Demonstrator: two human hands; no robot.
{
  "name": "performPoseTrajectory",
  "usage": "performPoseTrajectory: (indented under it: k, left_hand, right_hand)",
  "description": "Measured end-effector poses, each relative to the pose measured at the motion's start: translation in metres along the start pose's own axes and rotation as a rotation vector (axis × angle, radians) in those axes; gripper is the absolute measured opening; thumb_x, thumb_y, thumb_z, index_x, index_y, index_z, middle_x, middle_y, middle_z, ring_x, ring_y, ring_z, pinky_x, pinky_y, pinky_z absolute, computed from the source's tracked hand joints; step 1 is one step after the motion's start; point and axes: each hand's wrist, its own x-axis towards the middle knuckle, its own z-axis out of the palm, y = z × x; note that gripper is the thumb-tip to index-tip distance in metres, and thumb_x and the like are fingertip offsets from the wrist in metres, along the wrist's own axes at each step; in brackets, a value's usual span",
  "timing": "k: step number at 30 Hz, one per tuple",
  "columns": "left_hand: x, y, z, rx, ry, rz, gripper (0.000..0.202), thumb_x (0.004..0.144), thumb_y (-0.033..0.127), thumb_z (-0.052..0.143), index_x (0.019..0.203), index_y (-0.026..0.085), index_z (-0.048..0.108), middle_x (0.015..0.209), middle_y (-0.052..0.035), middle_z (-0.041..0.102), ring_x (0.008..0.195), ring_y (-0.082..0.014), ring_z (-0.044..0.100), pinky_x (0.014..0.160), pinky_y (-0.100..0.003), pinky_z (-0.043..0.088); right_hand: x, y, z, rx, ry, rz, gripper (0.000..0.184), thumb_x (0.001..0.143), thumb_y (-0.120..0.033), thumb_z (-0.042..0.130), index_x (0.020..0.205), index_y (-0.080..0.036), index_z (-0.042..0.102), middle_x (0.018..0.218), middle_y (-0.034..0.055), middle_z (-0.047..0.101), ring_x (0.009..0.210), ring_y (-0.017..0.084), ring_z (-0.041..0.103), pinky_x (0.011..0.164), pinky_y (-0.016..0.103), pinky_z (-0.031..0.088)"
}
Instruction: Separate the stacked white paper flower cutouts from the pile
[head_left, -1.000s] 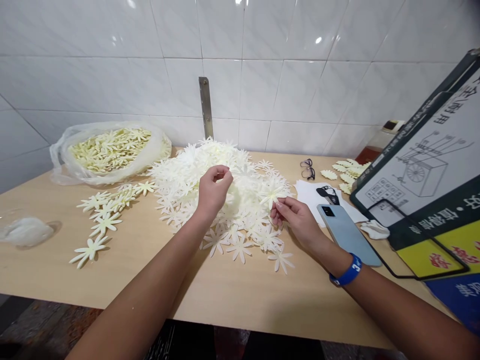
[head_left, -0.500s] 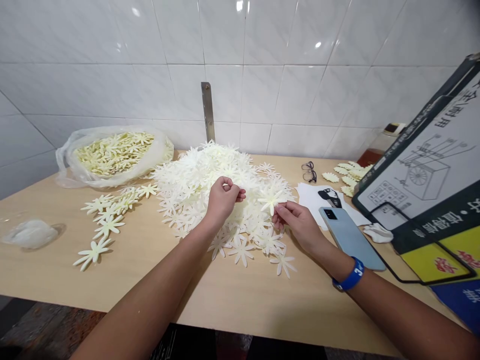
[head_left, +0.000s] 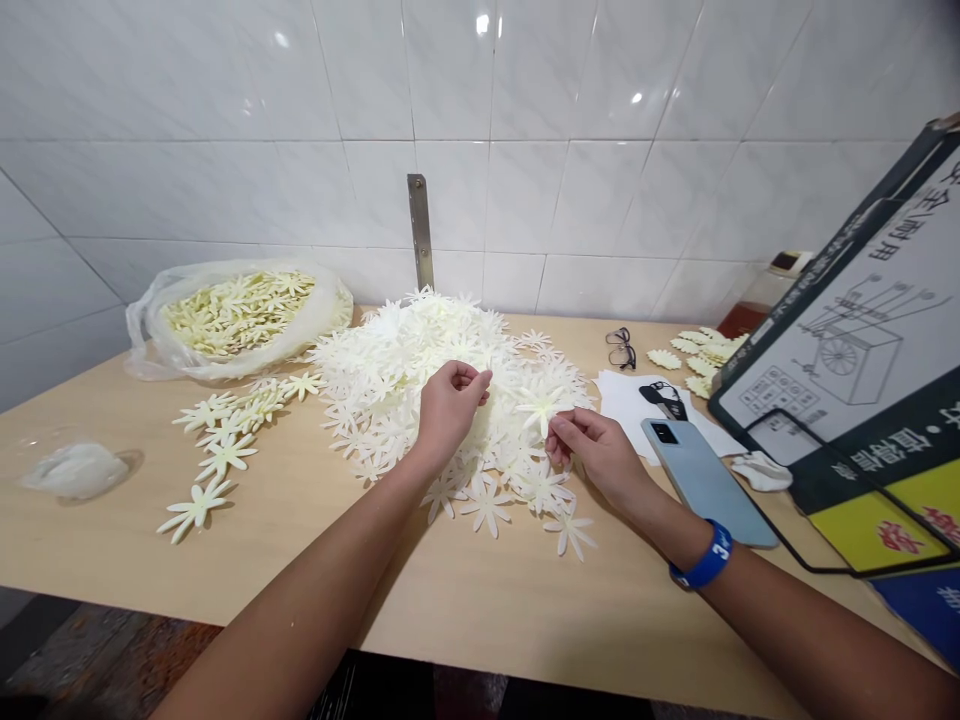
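Observation:
A heap of white flower-shaped pieces [head_left: 397, 350] with narrow petals covers the middle of the table. Over its front part my left hand [head_left: 452, 405] is closed in a pinch, thumb against the fingers; anything between them is too small or hidden to name. To the right, my right hand [head_left: 596, 445] pinches a pale yellow-white flower piece [head_left: 541, 405] by a petal, holding it just above the heap's right side. Several loose flower pieces [head_left: 486, 503] lie flat at the heap's front edge.
A plastic bag [head_left: 150, 315] of yellowish flower pieces stands left, with a trail of them [head_left: 225, 452] in front. Near it lies a small clear bag [head_left: 75, 470]. At right are a phone [head_left: 709, 490], glasses [head_left: 621, 348], white paper [head_left: 619, 400] and a large printed box [head_left: 847, 350].
My left fingers have drawn closer together, with the hand in nearly the same place. The right hand still holds its flower piece. The whole view has shifted slightly.

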Motion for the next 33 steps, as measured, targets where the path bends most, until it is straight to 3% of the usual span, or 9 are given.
performPoseTrajectory:
  k: [4,9,13,17,25,28,30,33]
  left_hand:
    - [0.001,-0.002,-0.003,0.082,0.024,0.062,0.011,0.077,0.026,0.061,0.085,0.019,0.061,0.072,-0.0004,0.061,0.066,-0.0137,0.059,0.062,-0.025,0.047]
    - [-0.004,0.007,-0.002,0.050,0.009,0.052,0.027,0.081,0.029,0.053,0.102,0.020,0.067,0.079,-0.0027,0.063,0.072,-0.0159,0.059,0.065,-0.027,0.048]
    - [-0.006,0.013,-0.003,0.084,0.064,0.114,0.028,0.080,0.021,0.044,0.089,0.022,0.071,0.074,-0.0020,0.060,0.070,-0.0149,0.057,0.064,-0.027,0.044]
    - [-0.007,0.014,-0.003,0.055,0.062,0.107,0.022,0.077,0.018,0.041,0.071,0.020,0.062,0.065,0.0000,0.055,0.063,-0.0135,0.054,0.057,-0.025,0.040]
    - [-0.009,0.014,-0.002,0.073,0.099,0.111,0.027,0.077,0.031,0.059,0.058,0.019,0.044,0.058,0.0029,0.049,0.062,-0.0128,0.057,0.059,-0.024,0.040]
    - [-0.006,0.012,-0.003,-0.013,0.091,0.095,0.020,0.075,0.024,0.060,0.066,0.019,0.043,0.064,0.0043,0.048,0.066,-0.0126,0.062,0.062,-0.023,0.044]
    - [-0.004,0.012,-0.003,-0.106,0.087,0.097,0.013,0.076,0.024,0.060,0.082,0.020,0.049,0.074,0.0037,0.053,0.068,-0.0119,0.064,0.067,-0.025,0.048]
    - [-0.002,0.011,-0.003,-0.163,0.078,0.076,0.036,0.076,0.026,0.064,0.109,0.021,0.051,0.089,-0.0002,0.060,0.072,-0.0125,0.066,0.072,-0.027,0.051]
  right_hand:
    - [0.000,0.000,0.000,0.013,-0.010,-0.005,0.039,0.082,-0.054,0.065,0.069,-0.017,0.062,0.064,0.0023,0.061,0.055,0.012,0.054,0.054,0.027,0.044]
    - [0.000,0.002,0.000,0.008,-0.008,-0.002,0.039,0.083,-0.054,0.063,0.069,-0.017,0.062,0.065,0.0023,0.062,0.054,0.012,0.055,0.054,0.027,0.044]
    - [0.000,0.003,-0.001,-0.003,-0.005,-0.014,0.040,0.084,-0.053,0.062,0.069,-0.017,0.062,0.064,0.0025,0.062,0.055,0.012,0.055,0.054,0.026,0.044]
    - [0.001,0.004,-0.001,-0.008,-0.009,-0.023,0.039,0.085,-0.052,0.061,0.068,-0.017,0.062,0.064,0.0026,0.062,0.056,0.012,0.054,0.056,0.026,0.044]
    - [0.000,0.002,0.000,-0.001,-0.012,-0.026,0.040,0.085,-0.052,0.062,0.067,-0.017,0.062,0.063,0.0026,0.061,0.056,0.012,0.054,0.056,0.027,0.044]
    - [0.000,0.001,0.000,-0.001,-0.010,-0.020,0.039,0.085,-0.052,0.062,0.067,-0.017,0.062,0.063,0.0024,0.061,0.056,0.013,0.053,0.056,0.027,0.044]
    - [0.000,0.001,0.001,-0.001,-0.012,-0.019,0.039,0.085,-0.052,0.062,0.067,-0.017,0.062,0.062,0.0023,0.060,0.056,0.013,0.053,0.056,0.028,0.043]
    - [0.000,-0.001,0.001,-0.005,-0.013,-0.019,0.041,0.083,-0.054,0.063,0.066,-0.017,0.061,0.062,0.0027,0.060,0.056,0.013,0.053,0.056,0.028,0.044]
